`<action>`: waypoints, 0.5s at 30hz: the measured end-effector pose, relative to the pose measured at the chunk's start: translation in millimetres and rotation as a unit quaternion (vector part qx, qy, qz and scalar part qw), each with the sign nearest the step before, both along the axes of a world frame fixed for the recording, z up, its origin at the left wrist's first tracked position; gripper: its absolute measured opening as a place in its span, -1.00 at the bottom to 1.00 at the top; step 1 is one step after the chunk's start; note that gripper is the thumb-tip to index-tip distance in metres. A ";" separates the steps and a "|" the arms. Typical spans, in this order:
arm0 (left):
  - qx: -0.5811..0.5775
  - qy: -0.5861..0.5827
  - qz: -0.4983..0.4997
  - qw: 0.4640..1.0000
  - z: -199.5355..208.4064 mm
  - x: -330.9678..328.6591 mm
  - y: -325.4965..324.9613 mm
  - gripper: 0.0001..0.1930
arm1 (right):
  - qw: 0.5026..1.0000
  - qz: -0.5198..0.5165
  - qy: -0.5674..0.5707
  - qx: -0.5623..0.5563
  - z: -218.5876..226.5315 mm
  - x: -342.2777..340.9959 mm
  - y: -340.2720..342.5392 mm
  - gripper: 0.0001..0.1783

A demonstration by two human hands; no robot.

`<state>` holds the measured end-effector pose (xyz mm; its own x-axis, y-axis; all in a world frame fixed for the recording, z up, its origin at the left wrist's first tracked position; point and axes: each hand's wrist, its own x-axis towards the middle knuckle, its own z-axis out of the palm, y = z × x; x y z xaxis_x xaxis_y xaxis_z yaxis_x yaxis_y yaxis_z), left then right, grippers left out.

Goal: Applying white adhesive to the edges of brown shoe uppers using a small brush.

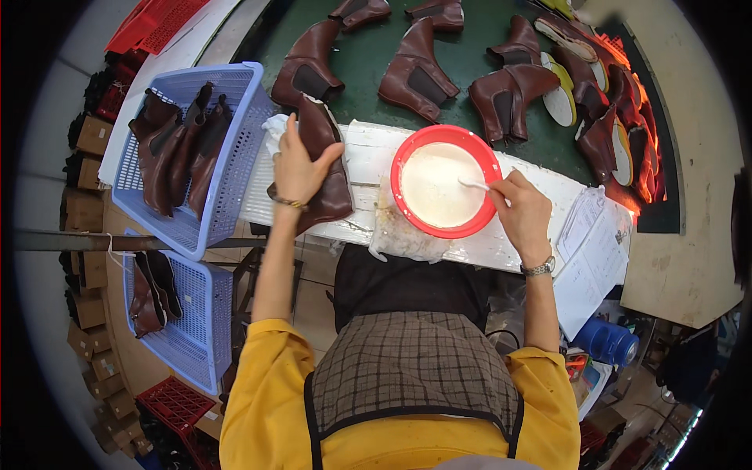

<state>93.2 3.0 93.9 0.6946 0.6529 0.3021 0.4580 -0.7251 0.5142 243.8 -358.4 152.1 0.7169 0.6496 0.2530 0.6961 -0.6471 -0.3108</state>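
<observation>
My left hand (298,166) is closed round a brown ankle boot (327,190) at the near edge of the white work board, thumb across its side. The boot lies on its side, and a pale edge runs along its upper part. My right hand (520,210) pinches a slim white brush-like tool (475,185) over the right rim of a red bowl (493,160). The tool's tip reaches the creamy white liquid (439,188) in the bowl; its exact kind is too small to tell. Beneath the bowl's near left side lies a stained whitish cloth or pad (403,239).
A blue basket (235,157) with several brown boots stands left, another blue basket (211,321) below it. More boots (419,74) stand on the green surface (360,78); boots and pale soles lie near an orange glow at right. Papers (591,258) hang at the board's right end.
</observation>
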 end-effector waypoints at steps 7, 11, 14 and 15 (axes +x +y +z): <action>-0.035 0.102 0.068 0.992 -5.1 19.1 -0.9 0.37 | 0.998 -0.025 0.049 0.024 10.0 -10.0 -5.3 -0.88; -0.231 -0.110 -0.059 0.965 2.1 -8.7 43.4 0.01 | 0.982 -0.049 0.140 0.119 2.5 -6.2 -19.6 -0.77; -0.342 -0.083 -0.105 0.930 69.8 -21.3 14.9 -0.35 | 0.974 -0.054 0.159 0.154 -9.0 -0.2 -32.0 -0.77; -0.395 -0.041 -0.090 0.913 83.3 -24.8 4.4 -0.54 | 0.977 -0.049 0.139 0.153 -8.5 0.3 -32.1 -0.80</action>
<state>68.3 7.4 177.2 0.8082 0.5671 -0.1588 0.3047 -0.1718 0.9368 244.1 -390.5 143.6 0.8404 0.4994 0.2105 0.4966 -0.5540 -0.6682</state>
